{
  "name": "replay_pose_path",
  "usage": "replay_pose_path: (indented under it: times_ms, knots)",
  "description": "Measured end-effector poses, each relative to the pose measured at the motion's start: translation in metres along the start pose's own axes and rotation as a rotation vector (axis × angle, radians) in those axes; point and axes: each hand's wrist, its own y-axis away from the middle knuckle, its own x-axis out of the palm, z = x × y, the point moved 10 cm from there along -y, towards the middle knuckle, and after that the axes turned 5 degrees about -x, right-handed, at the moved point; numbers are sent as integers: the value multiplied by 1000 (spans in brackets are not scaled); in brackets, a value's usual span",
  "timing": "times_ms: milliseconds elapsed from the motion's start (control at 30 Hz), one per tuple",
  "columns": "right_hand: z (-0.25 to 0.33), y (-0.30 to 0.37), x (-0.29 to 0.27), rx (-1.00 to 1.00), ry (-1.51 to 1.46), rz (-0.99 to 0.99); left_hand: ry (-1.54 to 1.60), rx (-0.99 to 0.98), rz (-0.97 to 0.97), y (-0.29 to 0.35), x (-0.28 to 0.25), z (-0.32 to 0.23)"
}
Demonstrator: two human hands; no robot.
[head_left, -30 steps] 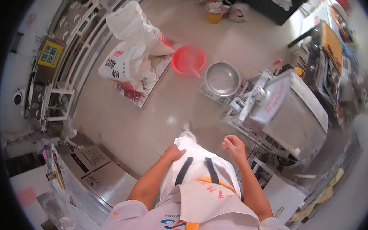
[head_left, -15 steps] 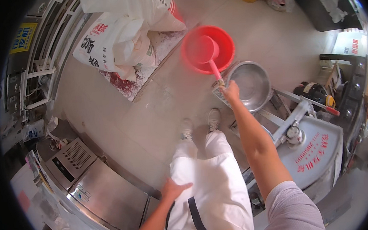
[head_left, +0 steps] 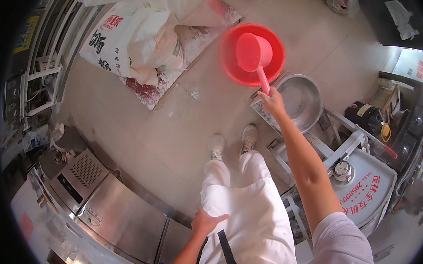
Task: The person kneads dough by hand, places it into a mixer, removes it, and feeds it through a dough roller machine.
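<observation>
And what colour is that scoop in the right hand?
The scoop is pink, handle included; the head view shows it best.

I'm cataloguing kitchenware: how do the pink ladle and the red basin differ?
The ladle is pink; the basin is a deeper red. The ladle is much narrower than the basin. The right hand grips the ladle's handle; the basin stands unheld on the floor. Both are rounded.

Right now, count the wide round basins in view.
2: the red basin, seen behind the pink scoop in the right hand, and the metal basin, below and right of it in the picture. More could be hidden.
</observation>
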Motion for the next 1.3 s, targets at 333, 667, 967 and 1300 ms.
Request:
replay_pose_path:
  times_ms: [333, 667, 967, 1300]
  knots:
    - [53, 46, -59, 70, 286, -129, 11, 3, 8, -8, 6, 8]
    - [70, 67, -84, -54, 300, -225, 53, 22, 3, -7, 7, 18]
    - [102, 87, -109, -114, 227, -260, 77, 17, 6, -2, 5, 23]
    - [195, 206, -135, 145, -767, -80, 151, 156, 6, -17, 5, 55]
